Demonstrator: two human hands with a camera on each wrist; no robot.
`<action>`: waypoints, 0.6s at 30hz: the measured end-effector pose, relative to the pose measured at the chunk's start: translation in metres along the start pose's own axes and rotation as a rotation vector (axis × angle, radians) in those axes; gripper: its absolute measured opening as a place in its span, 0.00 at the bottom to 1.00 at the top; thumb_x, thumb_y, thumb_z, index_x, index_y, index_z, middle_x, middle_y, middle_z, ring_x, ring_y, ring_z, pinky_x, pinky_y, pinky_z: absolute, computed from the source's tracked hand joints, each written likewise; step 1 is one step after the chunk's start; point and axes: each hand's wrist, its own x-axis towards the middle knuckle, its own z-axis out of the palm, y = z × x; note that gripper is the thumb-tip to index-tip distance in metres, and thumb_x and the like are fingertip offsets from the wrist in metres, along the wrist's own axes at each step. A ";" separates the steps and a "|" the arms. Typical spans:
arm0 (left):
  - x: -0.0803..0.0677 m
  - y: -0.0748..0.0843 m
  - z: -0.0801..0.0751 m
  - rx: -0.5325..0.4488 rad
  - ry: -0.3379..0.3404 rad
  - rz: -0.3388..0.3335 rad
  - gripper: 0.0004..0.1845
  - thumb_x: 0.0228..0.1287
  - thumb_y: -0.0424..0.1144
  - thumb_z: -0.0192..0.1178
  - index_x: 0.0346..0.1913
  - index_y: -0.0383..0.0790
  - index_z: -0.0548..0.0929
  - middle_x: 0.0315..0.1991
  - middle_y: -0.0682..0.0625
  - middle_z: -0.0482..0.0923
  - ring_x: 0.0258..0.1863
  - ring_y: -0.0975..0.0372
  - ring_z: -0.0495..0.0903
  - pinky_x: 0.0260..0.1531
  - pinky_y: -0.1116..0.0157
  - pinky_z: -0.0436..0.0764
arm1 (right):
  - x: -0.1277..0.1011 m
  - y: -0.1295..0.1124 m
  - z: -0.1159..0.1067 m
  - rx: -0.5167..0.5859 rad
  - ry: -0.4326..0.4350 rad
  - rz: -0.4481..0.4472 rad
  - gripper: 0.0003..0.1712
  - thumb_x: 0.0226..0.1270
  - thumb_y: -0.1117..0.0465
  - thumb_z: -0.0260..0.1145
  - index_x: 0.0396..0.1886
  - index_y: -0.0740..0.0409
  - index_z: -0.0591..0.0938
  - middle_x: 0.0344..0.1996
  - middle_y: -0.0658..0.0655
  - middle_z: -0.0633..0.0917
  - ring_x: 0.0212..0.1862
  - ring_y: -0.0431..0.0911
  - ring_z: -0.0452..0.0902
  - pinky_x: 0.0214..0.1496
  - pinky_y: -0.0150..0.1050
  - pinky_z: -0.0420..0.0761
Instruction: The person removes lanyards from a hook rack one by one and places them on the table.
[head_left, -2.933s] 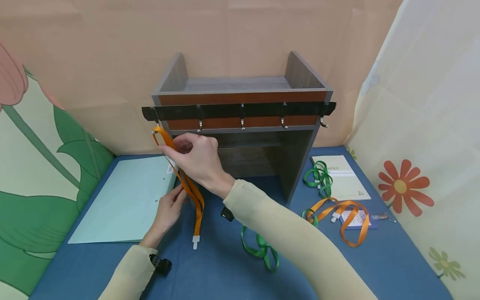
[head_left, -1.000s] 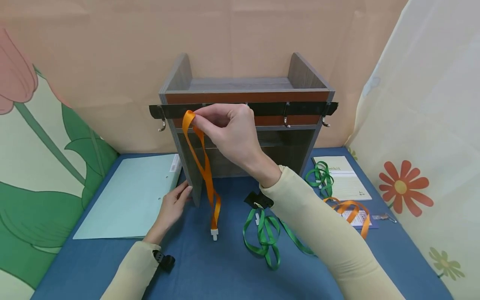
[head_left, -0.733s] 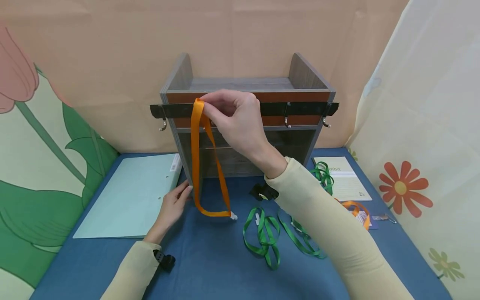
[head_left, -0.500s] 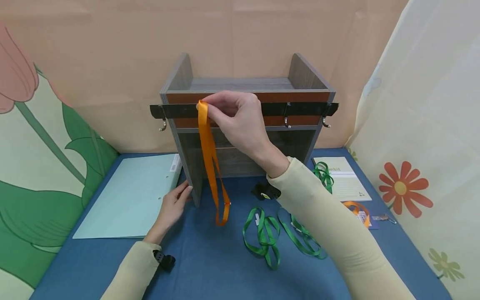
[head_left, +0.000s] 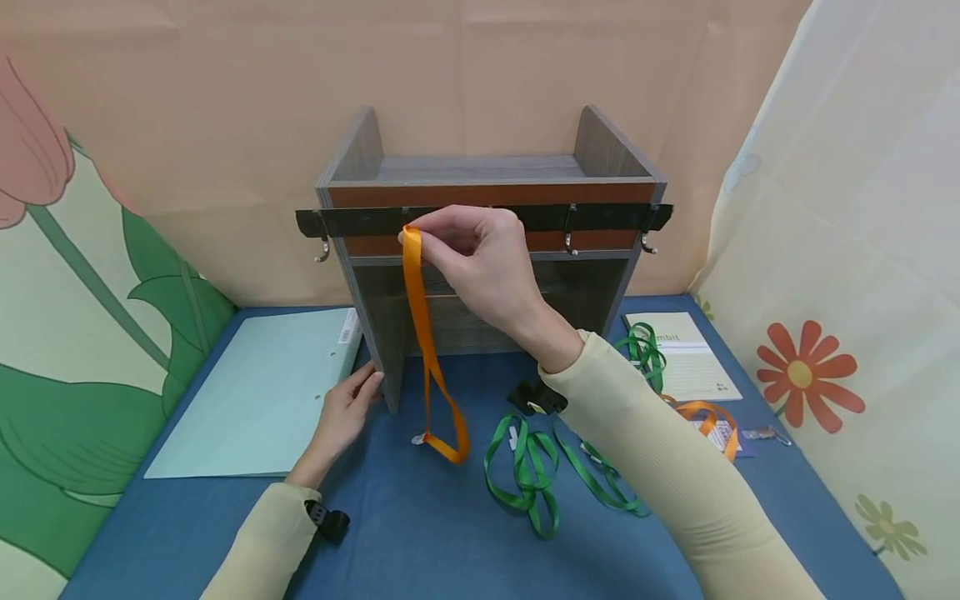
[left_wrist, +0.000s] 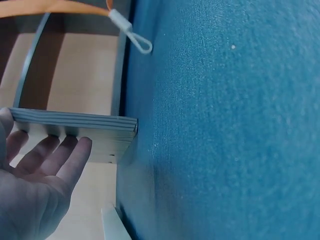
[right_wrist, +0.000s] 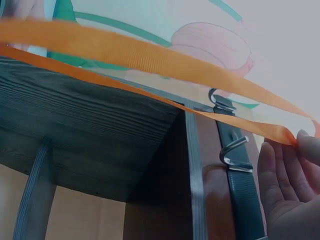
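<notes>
My right hand [head_left: 487, 267] pinches the top of an orange lanyard [head_left: 418, 308] between thumb and fingertips. The strap hangs in a long loop, its whitish clip [head_left: 418, 438] low over the table. This hand is in front of the black hook rail [head_left: 360, 222] on a grey wooden shelf [head_left: 384, 333], covering the rail's middle hooks. The leftmost hook [head_left: 322, 250] shows bare. At the lower left of the shelf, my left hand [head_left: 341, 425] touches the side panel. In the left wrist view its fingers [left_wrist: 75, 160] lie fairly straight against the panel's outer face, thumb by its edge.
Green lanyards [head_left: 525, 475] lie on the blue table [head_left: 405, 550] in front of the shelf. To the right are a notepad [head_left: 697, 367] with another green lanyard [head_left: 643, 354], and an orange lanyard [head_left: 708, 410] over a card badge [head_left: 722, 437]. A pale blue folder [head_left: 247, 400] lies left.
My right hand has carried the orange lanyard away from the leftmost hook, rightward, then dipped slightly. The strap swings and turns. My left hand has moved from beside the lanyard onto the shelf panel.
</notes>
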 end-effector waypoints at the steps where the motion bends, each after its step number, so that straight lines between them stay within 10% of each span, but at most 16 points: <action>1: 0.000 0.000 0.000 -0.002 0.000 -0.001 0.25 0.75 0.45 0.49 0.68 0.35 0.69 0.61 0.38 0.71 0.46 0.50 0.81 0.41 0.53 0.81 | 0.000 0.000 0.000 0.000 0.001 -0.004 0.07 0.62 0.70 0.67 0.39 0.67 0.86 0.33 0.56 0.87 0.33 0.41 0.82 0.41 0.36 0.82; 18: 0.000 0.001 0.000 -0.021 -0.002 0.012 0.24 0.75 0.44 0.49 0.68 0.35 0.68 0.61 0.38 0.71 0.44 0.50 0.81 0.41 0.53 0.81 | -0.038 0.008 0.003 0.029 -0.042 -0.002 0.07 0.63 0.71 0.66 0.40 0.67 0.86 0.36 0.54 0.87 0.33 0.40 0.81 0.39 0.38 0.83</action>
